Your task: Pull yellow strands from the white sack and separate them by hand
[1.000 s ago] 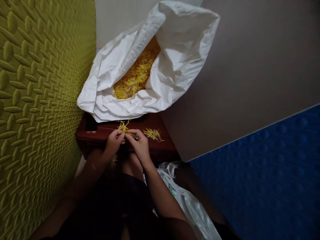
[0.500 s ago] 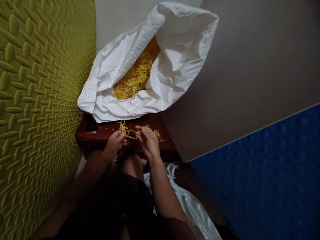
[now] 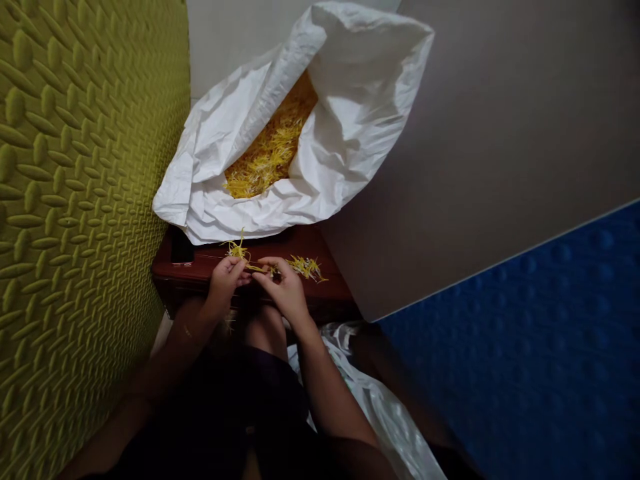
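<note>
My left hand (image 3: pixel 224 281) is closed in a pinch on a small bunch of yellow petal strips (image 3: pixel 237 251) over a low dark red wooden stool (image 3: pixel 193 267). My right hand (image 3: pixel 285 289) is closed beside it, its fingertips pinching the same yellow strips where they run toward it. A small loose pile of yellow strips (image 3: pixel 306 267) lies on the stool just right of my right hand. Behind the stool stands a large open white sack (image 3: pixel 350 120) filled with yellow strips (image 3: pixel 270 150).
A green embossed foam mat (image 3: pixel 75 200) rises on the left. A blue dotted mat (image 3: pixel 525 347) lies at the right, past a grey floor (image 3: pixel 500 133). A clear plastic bag (image 3: pixel 380 413) lies by my right forearm. My knees are under the stool's front edge.
My right hand had reached out to the loose pile on the stool and has come back to meet my left hand. The left hand stayed in place holding its bunch.
</note>
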Demonstrator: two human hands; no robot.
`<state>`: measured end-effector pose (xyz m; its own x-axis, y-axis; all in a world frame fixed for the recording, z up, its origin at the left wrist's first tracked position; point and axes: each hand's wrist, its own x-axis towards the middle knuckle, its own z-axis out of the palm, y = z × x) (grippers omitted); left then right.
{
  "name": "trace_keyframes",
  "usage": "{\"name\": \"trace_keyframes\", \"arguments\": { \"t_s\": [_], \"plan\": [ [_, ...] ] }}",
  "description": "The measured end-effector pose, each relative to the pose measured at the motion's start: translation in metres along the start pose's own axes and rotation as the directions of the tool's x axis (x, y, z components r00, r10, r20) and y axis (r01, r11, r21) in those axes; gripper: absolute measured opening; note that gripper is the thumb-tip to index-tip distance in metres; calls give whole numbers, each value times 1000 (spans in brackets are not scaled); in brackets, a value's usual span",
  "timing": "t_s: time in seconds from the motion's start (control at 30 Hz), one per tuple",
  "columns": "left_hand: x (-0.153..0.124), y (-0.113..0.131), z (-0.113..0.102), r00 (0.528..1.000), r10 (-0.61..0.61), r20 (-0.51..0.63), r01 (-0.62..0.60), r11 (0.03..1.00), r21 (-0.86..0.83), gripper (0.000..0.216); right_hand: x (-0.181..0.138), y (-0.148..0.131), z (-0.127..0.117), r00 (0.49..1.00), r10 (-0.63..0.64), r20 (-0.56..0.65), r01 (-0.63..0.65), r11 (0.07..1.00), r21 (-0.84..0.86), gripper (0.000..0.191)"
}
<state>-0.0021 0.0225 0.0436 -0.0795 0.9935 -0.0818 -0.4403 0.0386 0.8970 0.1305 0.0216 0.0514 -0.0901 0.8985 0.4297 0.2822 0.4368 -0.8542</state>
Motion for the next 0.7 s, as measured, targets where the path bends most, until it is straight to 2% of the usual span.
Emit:
{"name": "trace_keyframes", "arguments": {
  "t_s": [0.13, 0.2, 0.27, 0.37, 0.43, 0.5, 0.57, 0.63, 0.7],
  "plan": [
    [-1, -3, -1, 999, -20, 41, 21, 1000, -9, 22, 0, 4, 8, 992, -123, 6, 123, 989, -81, 12],
    [0, -4, -2, 998, -47, 48, 49, 998, -50, 22, 0, 5, 9, 991, -135, -6, 134, 989, -67, 13],
    [2, -2, -3, 997, -62, 41, 67, 989, -133, 21, -2, 6, 10, 996, -89, -14, 88, 996, -20, 13],
    [4, 4, -4, 997, -67, 31, 72, 966, -248, 20, -3, 7, 10, 998, 60, 5, -60, 989, 132, 15],
    [4, 8, -5, 997, -71, 36, 78, 965, -252, 18, -1, 13, 7, 989, 144, 17, -144, 965, 218, 19],
    [2, 10, -5, 997, -63, 41, 71, 973, -220, 15, 6, 28, -3, 985, 170, -33, -159, 963, 219, 22],
    [0, 11, -6, 998, -46, 48, 54, 982, -182, 11, 18, 53, -18, 976, 154, -154, -140, 985, 101, 23],
    [-2, 10, -8, 997, -19, 75, 31, 986, -162, 5, 33, 85, -38, 952, 148, -270, -192, 971, -145, 23],
    [-4, 8, -11, 990, 7, 138, 21, 980, -199, 5, 46, 116, -57, 930, 214, -297, -333, 833, -441, 23]
  ]
}}
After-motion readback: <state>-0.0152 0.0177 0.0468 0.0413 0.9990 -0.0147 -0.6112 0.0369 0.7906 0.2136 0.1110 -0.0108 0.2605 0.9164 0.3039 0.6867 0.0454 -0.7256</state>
